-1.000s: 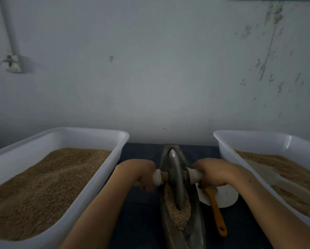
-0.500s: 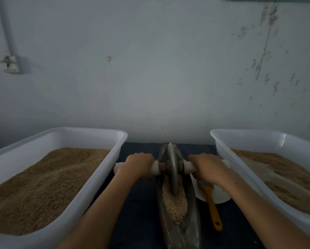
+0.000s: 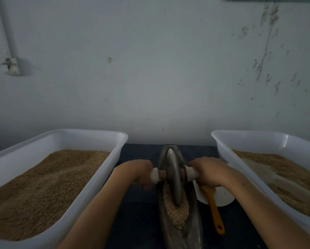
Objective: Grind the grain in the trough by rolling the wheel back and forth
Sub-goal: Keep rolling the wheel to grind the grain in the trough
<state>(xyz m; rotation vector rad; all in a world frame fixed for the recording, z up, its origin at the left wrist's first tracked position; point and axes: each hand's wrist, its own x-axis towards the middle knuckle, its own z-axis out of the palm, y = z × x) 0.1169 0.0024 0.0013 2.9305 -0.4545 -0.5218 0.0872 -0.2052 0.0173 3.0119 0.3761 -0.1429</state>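
Both forearms are bare to the frame's near edge, and the left hand (image 3: pixel 138 172) and right hand (image 3: pixel 210 172) are ungloved.

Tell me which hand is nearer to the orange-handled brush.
Right. The right hand grips the wheel's handle directly above the brush, covering its head end. The left hand grips the other handle across the wheel and trough, farther from it.

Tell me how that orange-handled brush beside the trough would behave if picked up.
The brush is probably light and stiff: a slim plastic-looking handle. It lies flat with its head on a white plate, so it is unlikely to roll. Its smooth handle may be a little slippery.
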